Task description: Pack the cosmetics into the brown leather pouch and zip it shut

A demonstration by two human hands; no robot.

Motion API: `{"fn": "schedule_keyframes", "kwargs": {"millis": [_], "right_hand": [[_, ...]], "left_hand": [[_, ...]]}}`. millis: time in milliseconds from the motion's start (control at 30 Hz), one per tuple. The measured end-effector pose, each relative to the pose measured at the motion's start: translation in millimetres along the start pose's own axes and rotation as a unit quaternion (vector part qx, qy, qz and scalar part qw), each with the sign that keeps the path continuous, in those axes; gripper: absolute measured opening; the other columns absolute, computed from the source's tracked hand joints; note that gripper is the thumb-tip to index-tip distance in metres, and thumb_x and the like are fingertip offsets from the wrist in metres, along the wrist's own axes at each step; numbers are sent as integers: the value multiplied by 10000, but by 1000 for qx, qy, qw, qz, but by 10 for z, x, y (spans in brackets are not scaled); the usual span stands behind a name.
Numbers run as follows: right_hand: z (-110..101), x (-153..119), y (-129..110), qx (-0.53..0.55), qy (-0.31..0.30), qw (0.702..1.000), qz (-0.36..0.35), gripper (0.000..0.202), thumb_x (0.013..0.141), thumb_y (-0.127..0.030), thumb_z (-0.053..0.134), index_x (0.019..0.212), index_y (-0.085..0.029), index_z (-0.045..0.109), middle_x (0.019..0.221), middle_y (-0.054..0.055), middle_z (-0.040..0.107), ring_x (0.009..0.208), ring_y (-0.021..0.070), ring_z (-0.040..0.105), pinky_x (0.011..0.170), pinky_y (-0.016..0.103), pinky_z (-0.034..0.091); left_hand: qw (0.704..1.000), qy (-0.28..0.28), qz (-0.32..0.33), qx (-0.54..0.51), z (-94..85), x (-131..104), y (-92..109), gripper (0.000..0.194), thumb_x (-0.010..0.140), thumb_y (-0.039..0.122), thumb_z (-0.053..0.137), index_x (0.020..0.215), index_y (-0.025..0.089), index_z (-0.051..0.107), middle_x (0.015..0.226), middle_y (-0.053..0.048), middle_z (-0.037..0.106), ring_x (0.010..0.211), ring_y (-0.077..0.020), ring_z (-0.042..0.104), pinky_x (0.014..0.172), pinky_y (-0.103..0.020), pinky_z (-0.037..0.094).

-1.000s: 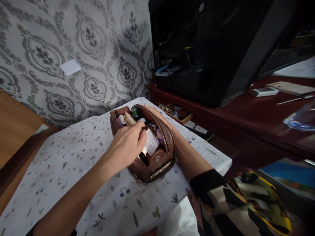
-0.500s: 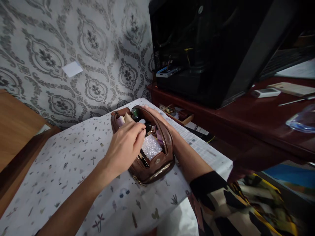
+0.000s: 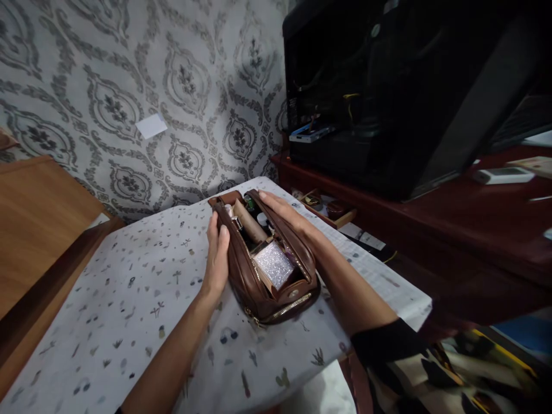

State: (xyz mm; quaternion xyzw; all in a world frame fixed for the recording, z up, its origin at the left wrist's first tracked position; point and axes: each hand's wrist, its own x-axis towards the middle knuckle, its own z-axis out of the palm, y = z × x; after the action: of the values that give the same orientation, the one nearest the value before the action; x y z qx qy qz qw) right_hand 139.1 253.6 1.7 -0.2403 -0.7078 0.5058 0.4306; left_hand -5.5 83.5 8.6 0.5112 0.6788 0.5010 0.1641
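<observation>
Our brown pouch [image 3: 263, 270] lies open on the patterned cloth [image 3: 129, 299], with the dark cabinet [image 3: 388, 98] at about 1 o'clock from it. A moment ago our left hand [image 3: 215, 256] was inside the pouch, fingers on the things there; now it is out and lies flat against the outer wall at 9 o'clock, released, holding nothing. Our right hand [image 3: 287, 215] presses the opposite rim at 2 o'clock, open also. So the glittery box [image 3: 275, 265] and the other small items inside show freely, and both hands only frame the pouch.
</observation>
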Motion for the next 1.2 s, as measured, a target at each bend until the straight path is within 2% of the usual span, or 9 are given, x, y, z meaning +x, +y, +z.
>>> {"fn": "schedule_keyframes", "kwargs": {"millis": [67, 167, 300, 467, 633, 767, 900, 1067, 1200], "right_hand": [[-9, 42, 30, -7, 6, 1000, -1, 591, 864, -766, 595, 1227, -324, 741, 1385, 5, 667, 1449, 302, 469, 1296, 480, 254], [-34, 22, 1, -15, 7, 1000, 5, 657, 827, -827, 583, 1108, -264, 771, 1292, 51, 715, 1335, 321, 566, 1224, 470, 364], [-60, -161, -215, 7, -20, 998, 51, 762, 844, -876, 501, 1060, -198, 773, 1094, 77, 766, 1133, 315, 662, 1077, 458, 491], [-19, -335, -509, -1, -29, 999, 25, 754, 869, -845, 504, 1088, -173, 765, 1076, 74, 757, 1099, 306, 656, 1046, 436, 499], [5, -310, -533, -84, -40, 995, -37, 649, 897, -773, 548, 1082, -188, 761, 1135, 75, 741, 1164, 323, 628, 1105, 469, 446], [-3, -273, -445, -93, -19, 995, -37, 572, 890, -700, 641, 1185, -224, 758, 1221, 85, 740, 1274, 356, 595, 1169, 519, 400], [-20, -266, -390, -108, -12, 993, -43, 577, 894, -633, 681, 1261, -192, 737, 1324, 107, 703, 1317, 368, 585, 1189, 525, 387], [-27, -263, -403, -146, -24, 988, -31, 547, 982, -490, 589, 1376, -116, 659, 1421, 123, 645, 1346, 320, 581, 1196, 486, 397], [-22, -264, -423, -153, -15, 988, -11, 544, 985, -449, 596, 1396, -95, 644, 1450, 134, 621, 1405, 317, 537, 1231, 467, 361]], "left_hand": [[1000, 0, -11, 2, -11, 4, 37, 669, 1049, 636, 226, 1625, 296, 211, 1756, -35, 159, 1624, -191, 130, 1326, -415, 184], [1000, 1, -16, -13, -51, -12, 68, 654, 1051, 608, 277, 1617, 283, 246, 1753, -38, 173, 1625, -199, 129, 1332, -428, 164], [999, -2, 25, -28, -102, -141, 125, 621, 1059, 568, 302, 1609, 282, 275, 1747, -47, 198, 1622, -215, 153, 1335, -450, 159], [991, -89, 81, 54, -225, -297, 333, 637, 972, 507, 574, 1561, 340, 397, 1765, -27, 85, 1637, -271, 21, 1320, -534, 148], [973, -155, 46, 164, -257, -198, 575, 526, 895, 359, 686, 1408, 291, 595, 1756, -100, 90, 1624, -386, 24, 1269, -650, 198], [937, -169, 112, 284, -200, -131, 709, 248, 915, 325, 644, 1094, 198, 761, 1705, -118, 278, 1607, -431, 95, 1258, -666, 223], [887, -181, 189, 382, -188, -139, 802, 331, 971, 345, 537, 807, 156, 754, 1507, -153, 540, 1560, -419, 252, 1208, -653, 341], [866, -218, 160, 421, -220, -56, 856, 466, 995, 414, 463, 633, 168, 624, 1294, -168, 616, 1398, -353, 451, 1135, -498, 450], [869, -227, 144, 416, -228, 92, 851, 439, 991, 409, 433, 652, 180, 590, 1296, -153, 601, 1336, -333, 479, 1102, -472, 462]]}}
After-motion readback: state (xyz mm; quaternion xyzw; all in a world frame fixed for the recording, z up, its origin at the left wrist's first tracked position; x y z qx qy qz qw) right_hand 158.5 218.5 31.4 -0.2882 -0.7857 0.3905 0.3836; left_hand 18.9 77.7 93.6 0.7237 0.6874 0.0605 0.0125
